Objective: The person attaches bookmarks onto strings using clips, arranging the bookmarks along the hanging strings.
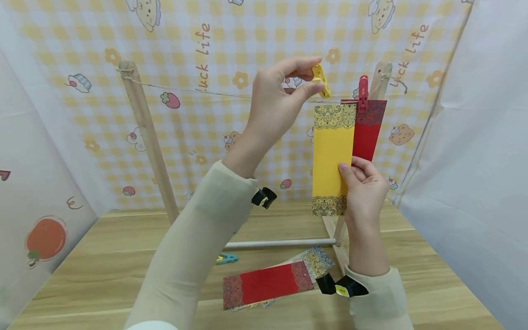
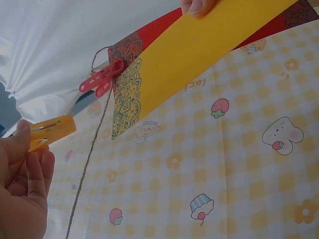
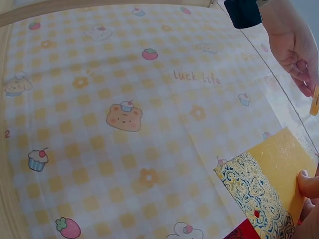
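Note:
Between thumb and fingers, my left hand pinches a yellow clothespin just above the string. My right hand grips the right edge of a yellow card with patterned ends, held upright near the string. Behind it, a red card hangs from the string by a red clothespin. In the left wrist view, the yellow clothespin is apart from the yellow card. The right wrist view shows the card's patterned lower end, partly covering the red card.
Wooden posts carry the string, with a white rod low between them. On the wooden table lie another red card overlapping pale patterned cards, and a teal clothespin. A checked cloth hangs behind.

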Demonstrator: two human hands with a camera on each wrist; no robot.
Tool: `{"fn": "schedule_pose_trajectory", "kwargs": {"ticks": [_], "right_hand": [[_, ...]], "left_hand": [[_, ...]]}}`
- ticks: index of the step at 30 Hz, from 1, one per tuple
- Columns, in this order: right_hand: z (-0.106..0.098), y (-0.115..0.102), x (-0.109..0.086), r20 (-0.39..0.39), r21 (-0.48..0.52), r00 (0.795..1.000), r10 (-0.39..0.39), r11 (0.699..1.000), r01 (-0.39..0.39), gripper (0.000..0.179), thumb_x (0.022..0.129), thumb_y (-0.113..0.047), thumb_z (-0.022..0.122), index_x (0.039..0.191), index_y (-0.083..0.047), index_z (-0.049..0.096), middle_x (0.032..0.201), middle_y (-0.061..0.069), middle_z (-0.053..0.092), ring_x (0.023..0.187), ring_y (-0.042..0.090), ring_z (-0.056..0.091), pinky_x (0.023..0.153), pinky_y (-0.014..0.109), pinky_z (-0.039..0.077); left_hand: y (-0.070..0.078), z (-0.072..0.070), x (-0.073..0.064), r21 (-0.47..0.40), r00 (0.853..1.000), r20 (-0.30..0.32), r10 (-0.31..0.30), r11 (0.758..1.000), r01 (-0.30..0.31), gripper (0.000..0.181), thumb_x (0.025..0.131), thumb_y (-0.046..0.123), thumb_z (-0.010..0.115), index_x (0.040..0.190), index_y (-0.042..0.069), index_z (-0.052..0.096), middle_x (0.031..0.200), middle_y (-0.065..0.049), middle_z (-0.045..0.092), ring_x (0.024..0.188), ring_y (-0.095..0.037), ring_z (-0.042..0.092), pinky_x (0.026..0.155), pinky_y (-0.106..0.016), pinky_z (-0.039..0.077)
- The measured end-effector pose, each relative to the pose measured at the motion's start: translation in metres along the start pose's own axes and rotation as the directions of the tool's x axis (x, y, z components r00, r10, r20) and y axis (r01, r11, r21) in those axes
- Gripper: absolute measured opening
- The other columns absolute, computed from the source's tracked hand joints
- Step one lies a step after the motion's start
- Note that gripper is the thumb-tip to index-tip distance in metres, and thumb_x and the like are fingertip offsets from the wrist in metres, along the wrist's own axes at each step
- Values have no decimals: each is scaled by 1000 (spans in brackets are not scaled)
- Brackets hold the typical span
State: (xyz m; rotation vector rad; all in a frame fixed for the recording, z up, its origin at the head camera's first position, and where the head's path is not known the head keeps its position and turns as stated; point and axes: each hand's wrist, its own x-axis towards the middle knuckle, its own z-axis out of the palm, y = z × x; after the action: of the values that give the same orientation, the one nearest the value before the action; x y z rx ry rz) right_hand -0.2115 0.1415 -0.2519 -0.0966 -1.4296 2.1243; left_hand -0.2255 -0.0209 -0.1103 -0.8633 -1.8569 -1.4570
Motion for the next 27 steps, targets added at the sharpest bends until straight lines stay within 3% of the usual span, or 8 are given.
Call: {"fn": "schedule_pose_trajectory", "kwargs": {"ticks": [12,18,27], "right_hand": [[0,1,1,13,23,1000,4,1000,-4,11,86,-2,74,96,-7,72,80,-2,74,72,11,70,72,20,61],[1,5,2,11,24,1000,-3,1000,3,10,87,-1,74,95,-7,72,79,-3,74,71,11,70,71,20,61],[0,8,4,22,-30,999,-40,999,40,9,89,-2,71,95,-8,69,77,-7,73,73,8,69,74,19,60]], "left_hand": [[-9,13,2,29,1000,-12,21,999,-21,29,83,4,78,111,-2,72,99,-12,74,88,-12,65,70,-23,58],[-10,16,3,56,999,11,34,998,-35,25,83,3,77,107,-2,73,98,-12,74,86,-11,65,69,-20,58],[-12,23,5,51,999,30,-29,998,28,23,84,4,77,106,0,75,98,-12,74,85,-12,64,70,-18,58]]}}
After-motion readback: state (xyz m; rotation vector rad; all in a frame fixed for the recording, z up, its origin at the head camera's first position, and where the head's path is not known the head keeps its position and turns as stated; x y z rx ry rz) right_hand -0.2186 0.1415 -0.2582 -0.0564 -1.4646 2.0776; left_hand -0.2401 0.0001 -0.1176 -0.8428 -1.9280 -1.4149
